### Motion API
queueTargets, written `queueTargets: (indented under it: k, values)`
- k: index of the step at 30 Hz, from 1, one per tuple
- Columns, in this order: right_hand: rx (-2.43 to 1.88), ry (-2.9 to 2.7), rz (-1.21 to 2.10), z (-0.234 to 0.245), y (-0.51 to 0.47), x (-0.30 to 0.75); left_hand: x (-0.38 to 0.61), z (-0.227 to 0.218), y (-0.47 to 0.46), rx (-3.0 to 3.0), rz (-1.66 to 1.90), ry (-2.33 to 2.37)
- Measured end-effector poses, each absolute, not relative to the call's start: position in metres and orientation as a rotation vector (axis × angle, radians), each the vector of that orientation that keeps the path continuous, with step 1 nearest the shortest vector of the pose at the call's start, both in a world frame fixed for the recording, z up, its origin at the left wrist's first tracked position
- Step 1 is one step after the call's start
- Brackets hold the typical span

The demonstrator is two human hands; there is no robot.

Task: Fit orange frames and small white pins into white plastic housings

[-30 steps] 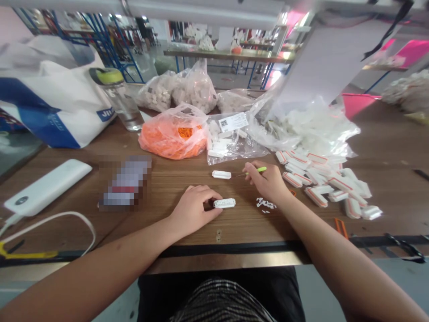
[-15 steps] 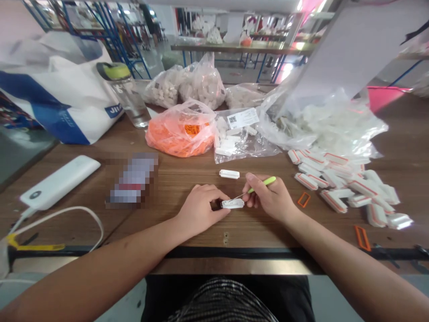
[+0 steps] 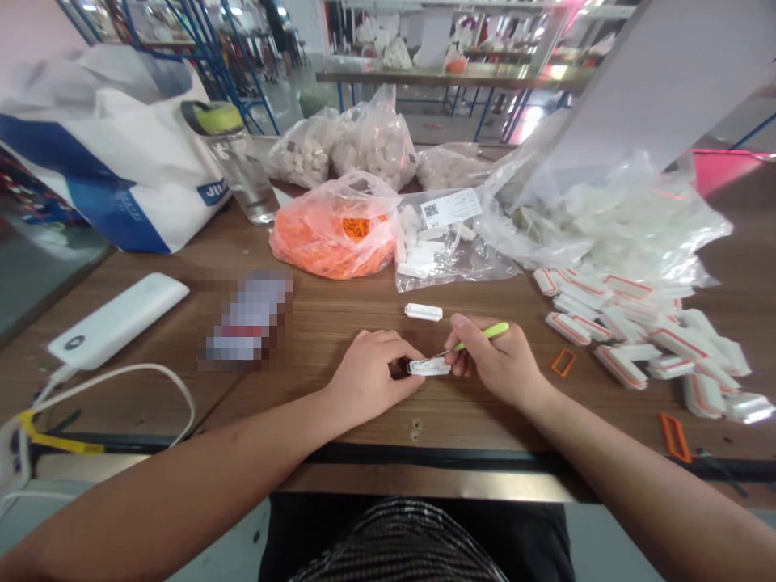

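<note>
My left hand (image 3: 369,376) is closed on a small white plastic housing (image 3: 429,368) that rests on the wooden table (image 3: 339,315). My right hand (image 3: 500,364) pinches a thin pick tool with a green handle (image 3: 482,335); its metal tip touches the top of that housing. A second white housing (image 3: 423,312) lies loose just beyond my hands. To the right lies a pile of white housings with orange seals (image 3: 643,339).
An orange-filled plastic bag (image 3: 333,238), clear bags of white parts (image 3: 433,246), a water bottle (image 3: 239,166) and a white-and-blue bag (image 3: 109,162) stand at the back. A white power bank (image 3: 118,319) with cable lies left. Loose orange seals (image 3: 563,362) lie right.
My right hand brought the green pick from beyond the loose housing down to the housing in my left hand. The camera view shifted slightly.
</note>
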State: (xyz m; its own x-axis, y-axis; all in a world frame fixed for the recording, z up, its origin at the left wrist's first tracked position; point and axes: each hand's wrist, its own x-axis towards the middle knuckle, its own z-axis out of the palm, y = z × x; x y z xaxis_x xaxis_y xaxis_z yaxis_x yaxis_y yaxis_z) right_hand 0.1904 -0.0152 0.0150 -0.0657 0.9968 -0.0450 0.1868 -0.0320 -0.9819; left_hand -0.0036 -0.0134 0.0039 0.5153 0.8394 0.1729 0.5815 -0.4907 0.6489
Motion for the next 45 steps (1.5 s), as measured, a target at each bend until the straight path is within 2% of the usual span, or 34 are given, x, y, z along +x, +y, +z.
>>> queueTargets:
  k: [24, 32, 39, 45]
  values:
    - [-1.401, -1.405, 1.114, 0.017, -0.019, 0.189, -0.003, 0.003, -0.014, 2.215, 0.674, 1.156]
    - [-1.291, -1.891, 0.775, 0.025, -0.032, 0.188, -0.001, 0.003, -0.015, 2.186, 0.678, 1.199]
    - [-1.315, -1.516, 0.997, 0.018, -0.024, 0.188, -0.004, 0.001, -0.014, 2.216, 0.668, 1.149]
    - [-1.303, -1.448, 1.102, 0.020, -0.023, 0.186, -0.004, 0.001, -0.014, 2.226, 0.689, 1.137]
